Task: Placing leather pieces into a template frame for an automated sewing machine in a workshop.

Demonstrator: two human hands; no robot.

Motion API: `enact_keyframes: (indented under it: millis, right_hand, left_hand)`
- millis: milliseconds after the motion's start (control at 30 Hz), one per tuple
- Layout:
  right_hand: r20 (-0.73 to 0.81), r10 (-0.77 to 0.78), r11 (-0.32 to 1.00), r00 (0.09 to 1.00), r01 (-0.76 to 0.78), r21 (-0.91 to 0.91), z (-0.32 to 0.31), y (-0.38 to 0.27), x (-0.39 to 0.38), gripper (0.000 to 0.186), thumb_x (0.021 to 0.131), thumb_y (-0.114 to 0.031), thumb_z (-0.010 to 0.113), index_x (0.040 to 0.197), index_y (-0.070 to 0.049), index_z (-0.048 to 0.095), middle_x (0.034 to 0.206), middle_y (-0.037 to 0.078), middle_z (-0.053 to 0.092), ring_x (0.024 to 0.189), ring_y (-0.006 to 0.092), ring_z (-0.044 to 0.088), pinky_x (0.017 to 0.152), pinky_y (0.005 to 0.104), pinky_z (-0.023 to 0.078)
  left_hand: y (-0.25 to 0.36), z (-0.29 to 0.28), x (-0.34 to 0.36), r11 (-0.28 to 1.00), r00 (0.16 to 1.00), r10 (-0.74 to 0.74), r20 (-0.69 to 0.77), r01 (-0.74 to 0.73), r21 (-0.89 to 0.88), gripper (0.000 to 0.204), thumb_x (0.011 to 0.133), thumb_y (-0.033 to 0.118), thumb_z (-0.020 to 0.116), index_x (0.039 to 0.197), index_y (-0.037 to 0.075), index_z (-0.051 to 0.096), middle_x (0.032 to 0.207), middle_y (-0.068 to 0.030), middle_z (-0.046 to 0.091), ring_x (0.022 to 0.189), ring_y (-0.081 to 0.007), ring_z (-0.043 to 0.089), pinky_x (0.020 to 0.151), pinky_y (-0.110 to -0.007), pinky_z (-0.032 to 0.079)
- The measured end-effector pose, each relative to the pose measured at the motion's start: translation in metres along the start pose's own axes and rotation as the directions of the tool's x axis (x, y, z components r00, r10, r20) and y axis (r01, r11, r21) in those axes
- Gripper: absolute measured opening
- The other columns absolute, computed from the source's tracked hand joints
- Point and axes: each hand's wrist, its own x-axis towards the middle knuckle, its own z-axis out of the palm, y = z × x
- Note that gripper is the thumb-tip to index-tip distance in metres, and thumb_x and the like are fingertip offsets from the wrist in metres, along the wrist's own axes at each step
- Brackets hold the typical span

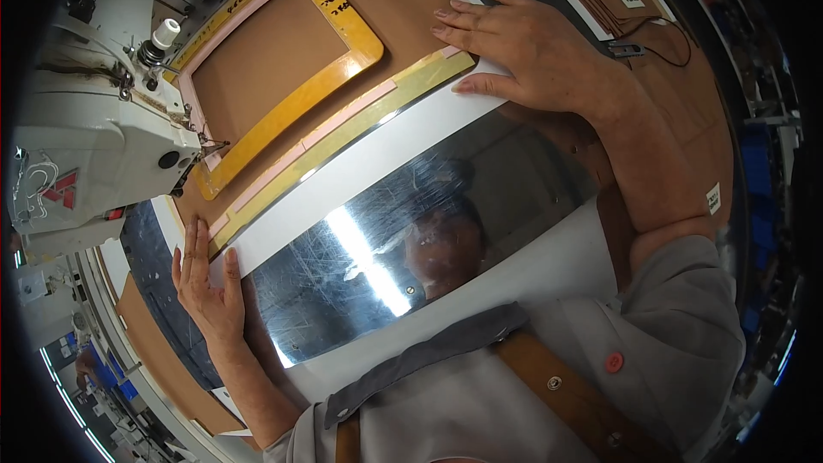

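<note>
Far L, a white sewing machine [77, 133] stands w/ its head over one side of the yellow frame [291, 117] — prob. set there so its opening is within needle reach. L hand [206, 291] is flat, fingers apart, not closed on anything; thumb & fingertips sit about the L end of the yellow-green strip [343, 135], prob. to steady it. The strip lies slantwise betw. the hands, just below the frame, pink pieces [351, 113] along its upper edge. White sheet [343, 171] runs alongside, next to the shiny metal plate [514, 171], whose smooth face likely lets work slide. R hand [531, 51], also spread & unclosed, is at the strip's R end — prob. to square it. Can't tell how hard either presses.
</note>
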Motion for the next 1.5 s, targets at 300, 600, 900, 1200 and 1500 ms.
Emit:
enact_keyframes:
  millis: [300,600,900,1200,1500]
  right_hand:
    - [-0.064,-0.048,0.999,0.997,0.047,-0.007,-0.006,0.004,0.000,0.058,0.093,-0.050,0.066,0.131,-0.007,0.066,0.138,0.012,0.064,0.134,0.0242,0.055,0.114,0.0453,0.040]
    - [0.080,-0.014,0.999,0.997,0.011,0.032,-0.005,-0.004,0.009,0.063,0.095,-0.045,0.064,0.144,-0.008,0.055,0.148,0.017,0.054,0.143,0.0324,0.045,0.120,0.0490,0.031]
    - [0.136,-0.026,1.000,0.990,0.028,-0.012,-0.022,-0.006,0.012,0.058,0.091,-0.032,0.069,0.141,-0.005,0.058,0.147,0.019,0.055,0.143,0.0332,0.045,0.119,0.0493,0.034]
    - [0.093,-0.064,0.995,0.994,0.055,0.087,-0.021,0.000,0.013,0.043,0.089,-0.021,0.070,0.127,-0.003,0.067,0.134,0.018,0.065,0.130,0.0341,0.059,0.113,0.0491,0.042]
    - [0.074,-0.083,0.992,0.994,0.076,0.096,-0.020,-0.002,0.015,0.043,0.088,-0.019,0.069,0.128,-0.004,0.068,0.135,0.018,0.065,0.131,0.0347,0.058,0.113,0.0468,0.042]
  left_hand:
    - [0.003,-0.001,0.004,0.999,0.999,0.013,-0.051,-0.011,0.032,0.048,0.096,0.031,0.063,0.138,0.008,0.063,0.141,-0.0126,0.063,0.135,-0.0268,0.057,0.120,-0.049,0.029]
    - [0.004,-0.009,0.000,1.000,1.000,-0.020,0.013,0.020,-0.014,0.054,0.092,0.031,0.065,0.139,0.006,0.061,0.143,-0.0140,0.061,0.136,-0.0276,0.055,0.119,-0.048,0.030]
    - [-0.003,-0.007,-0.002,0.999,0.992,-0.024,-0.125,0.020,-0.034,0.052,0.086,0.032,0.072,0.133,0.010,0.067,0.139,-0.0097,0.065,0.132,-0.0233,0.059,0.117,-0.047,0.035]
    - [-0.006,-0.009,-0.003,0.999,0.978,-0.052,-0.202,0.049,-0.023,0.030,0.082,0.027,0.077,0.105,0.009,0.078,0.111,-0.0094,0.077,0.114,-0.0195,0.070,0.107,-0.042,0.040]
    - [-0.009,-0.007,0.001,0.998,0.944,-0.049,-0.326,0.037,-0.044,0.040,0.083,0.032,0.077,0.115,0.008,0.073,0.123,-0.0106,0.073,0.113,-0.0205,0.070,0.113,-0.045,0.038]
